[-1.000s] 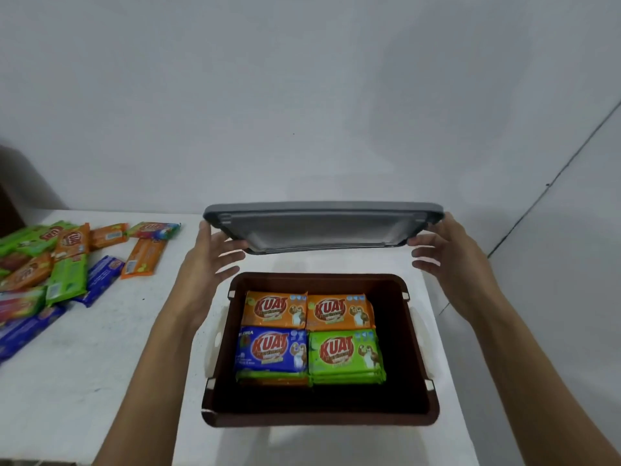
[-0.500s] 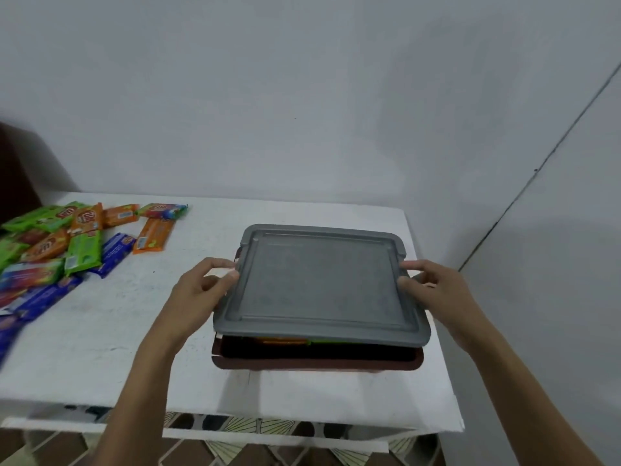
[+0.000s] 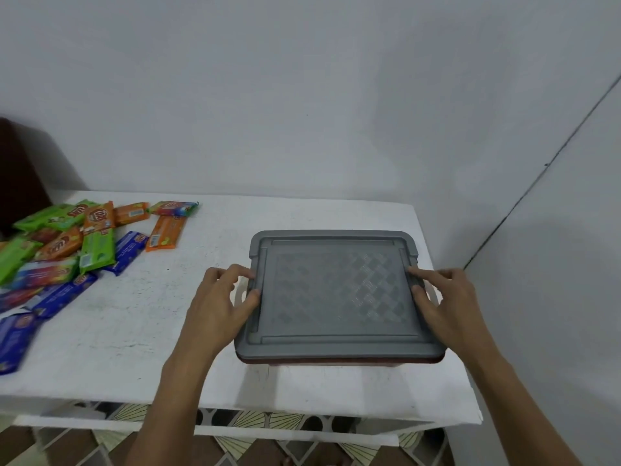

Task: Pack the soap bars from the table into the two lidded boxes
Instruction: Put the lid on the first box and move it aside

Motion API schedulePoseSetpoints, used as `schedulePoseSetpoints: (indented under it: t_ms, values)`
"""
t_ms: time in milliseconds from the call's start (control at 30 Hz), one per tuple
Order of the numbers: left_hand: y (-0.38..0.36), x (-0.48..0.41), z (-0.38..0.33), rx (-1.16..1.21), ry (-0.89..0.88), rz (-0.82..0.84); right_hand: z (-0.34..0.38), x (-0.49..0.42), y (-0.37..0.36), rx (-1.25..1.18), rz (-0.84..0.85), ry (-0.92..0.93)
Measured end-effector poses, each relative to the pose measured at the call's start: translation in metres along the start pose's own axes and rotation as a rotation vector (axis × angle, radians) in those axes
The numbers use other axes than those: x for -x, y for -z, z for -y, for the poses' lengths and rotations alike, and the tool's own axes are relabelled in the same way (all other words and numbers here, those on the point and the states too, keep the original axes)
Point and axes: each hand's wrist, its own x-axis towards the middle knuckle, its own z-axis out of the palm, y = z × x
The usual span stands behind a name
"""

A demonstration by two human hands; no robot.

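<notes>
A grey lid lies flat on the brown box at the right end of the white table, hiding the soap bars inside. My left hand grips the lid's left edge, thumb on top, beside a white latch. My right hand presses on the lid's right edge with its fingers on top. Several loose soap bars in orange, green and blue wrappers lie in a heap at the table's far left.
A white wall stands behind the table and another close on the right. The box sits near the table's front right corner. Patterned floor tiles show below the front edge. A dark object stands at the far left.
The lid came down from above the open box and now lies flat on it. Both hands followed it down and stay on its side edges. The view has pulled back.
</notes>
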Motion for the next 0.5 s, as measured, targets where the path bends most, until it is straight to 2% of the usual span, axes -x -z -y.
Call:
schedulePoseSetpoints:
  t_ms: [200,300,400,500]
  values:
    - [-0.006,0.004,0.006,0.317,0.018,0.051,-0.003,0.013,-0.002,-0.146,0.042,-0.045]
    - [-0.010,0.005,0.007,0.406,0.153,0.094,0.002,0.016,-0.001,-0.347,0.089,-0.190]
    - [-0.010,0.007,0.007,0.608,0.325,0.139,0.004,0.019,-0.002,-0.493,0.120,-0.368]
    - [-0.011,0.011,0.006,0.599,0.250,0.096,0.006,0.022,-0.003,-0.489,0.098,-0.336]
